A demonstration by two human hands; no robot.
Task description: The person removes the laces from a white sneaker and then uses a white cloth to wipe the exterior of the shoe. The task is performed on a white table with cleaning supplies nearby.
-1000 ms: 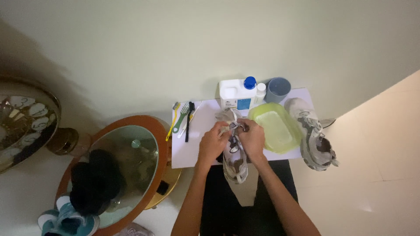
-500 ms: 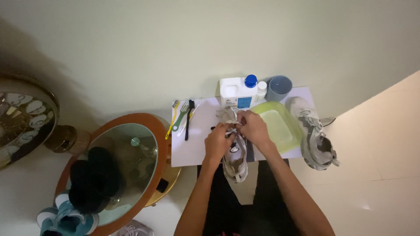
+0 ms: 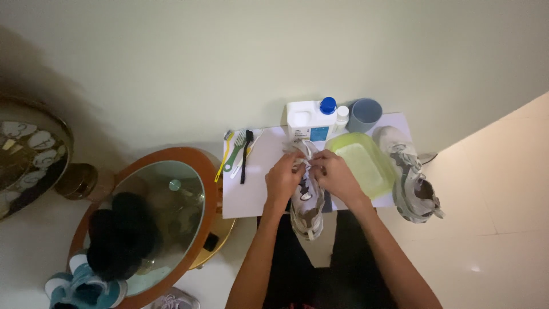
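2 hands, left hand point(image 3: 284, 178) and right hand point(image 3: 335, 176), on grey sneaker point(image 3: 307, 200) beside green basin point(image 3: 377, 154).

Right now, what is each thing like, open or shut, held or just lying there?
Sneaker: on the lap, both hands at its laces.
Left hand: pinching the laces.
Right hand: pinching the laces.
Second sneaker: lying on the floor, untouched.
Green basin: open, upright.
White jug: upright, blue cap on.
Blue cup: upright.
Brushes: lying flat.
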